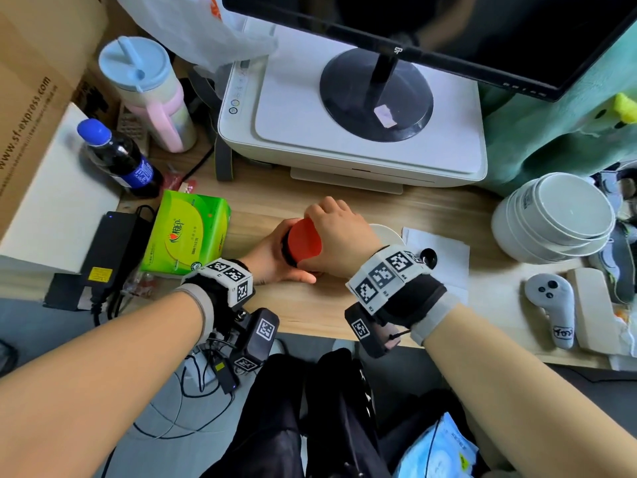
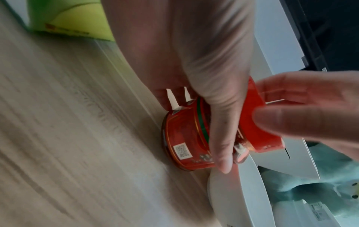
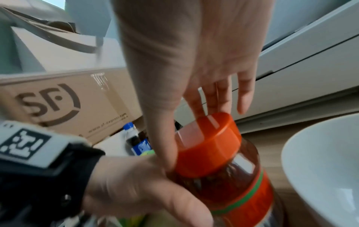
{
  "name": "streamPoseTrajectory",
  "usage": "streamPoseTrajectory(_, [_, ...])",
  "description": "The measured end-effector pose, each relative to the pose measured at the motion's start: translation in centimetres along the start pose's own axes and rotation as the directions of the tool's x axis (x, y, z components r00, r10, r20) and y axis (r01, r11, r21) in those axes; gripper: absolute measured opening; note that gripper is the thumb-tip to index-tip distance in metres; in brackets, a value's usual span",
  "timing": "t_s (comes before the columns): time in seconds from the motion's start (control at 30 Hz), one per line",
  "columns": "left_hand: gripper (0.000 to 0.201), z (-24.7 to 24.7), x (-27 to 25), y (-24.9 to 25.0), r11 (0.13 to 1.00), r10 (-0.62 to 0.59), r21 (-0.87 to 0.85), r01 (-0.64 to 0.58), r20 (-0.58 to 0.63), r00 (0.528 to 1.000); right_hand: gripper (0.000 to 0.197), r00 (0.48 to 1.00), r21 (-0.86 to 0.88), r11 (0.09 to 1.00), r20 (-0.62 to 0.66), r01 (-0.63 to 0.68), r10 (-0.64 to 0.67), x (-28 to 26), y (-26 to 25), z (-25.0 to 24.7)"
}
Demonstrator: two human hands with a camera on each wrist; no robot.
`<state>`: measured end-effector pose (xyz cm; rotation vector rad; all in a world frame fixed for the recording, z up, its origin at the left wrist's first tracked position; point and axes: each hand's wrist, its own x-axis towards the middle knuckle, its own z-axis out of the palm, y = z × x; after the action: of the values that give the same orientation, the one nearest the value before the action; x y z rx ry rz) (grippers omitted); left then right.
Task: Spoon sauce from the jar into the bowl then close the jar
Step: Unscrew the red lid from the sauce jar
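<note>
Sitting on the wooden desk [image 1: 344, 201] is the jar [image 2: 186, 142], near the front edge and in a small open patch. A green tissue box [image 1: 189, 232] is close on its left. The white bowl [image 3: 320, 169] is just beside it on the right. A white printer [image 1: 351, 132] stands behind it, with some bare wood in between. A stack of white bowls [image 1: 558, 219] sits well off to the right.

The left hand [image 1: 275, 260] wraps around the side of the jar, fingers and thumb curled on it. The right hand [image 1: 339, 232] reaches over the top, and its thumb and fingers pinch the rim of the red lid [image 3: 207, 145].

The jar is round with a red label, a green stripe and a small square code. Dark red-brown sauce shows through the clear part under the lid. The lid sits on top of the jar. It looks a bit tilted, and I cannot tell if it is tight.
</note>
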<state>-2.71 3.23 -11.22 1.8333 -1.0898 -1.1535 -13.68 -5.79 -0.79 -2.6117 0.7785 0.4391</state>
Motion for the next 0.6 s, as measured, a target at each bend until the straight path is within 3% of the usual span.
streamPoseTrajectory(0.1, [0.105,0.0,0.2,-0.1,1.000,-0.029,-0.001,0.029,-0.001,1.000,0.079,0.996,0.074,0.994,0.050,0.075,-0.079,0.0,0.3,-0.1])
streamPoseTrajectory(0.17, [0.104,0.0,0.2,0.2,0.999,-0.028,0.030,0.028,-0.009,1.000,0.087,0.998,0.063,0.998,0.064,0.007,-0.011,-0.2,0.2,-0.2])
streamPoseTrajectory(0.23, [0.109,0.1,0.5,0.3,0.997,-0.039,0.069,0.037,0.022,0.999,0.079,0.999,-0.011,0.999,0.024,-0.032,0.032,-0.1,-0.2,-0.1])
streamPoseTrajectory(0.33, [0.105,0.0,0.3,0.6,0.995,-0.067,0.078,0.066,0.012,0.998,0.065,1.000,0.001,1.000,-0.009,0.015,-0.015,0.0,-0.2,-0.2])
streamPoseTrajectory(0.5, [0.099,0.1,-0.2,0.8,0.998,-0.060,0.018,0.060,0.003,0.998,0.061,0.995,0.111,0.989,-0.004,0.101,-0.101,-0.2,0.7,-0.2])
streamPoseTrajectory(0.6, [0.114,0.2,-0.2,1.0,0.998,-0.056,-0.036,0.057,0.016,0.998,0.062,0.986,0.106,0.981,0.034,0.159,-0.164,-0.2,1.0,-0.5])
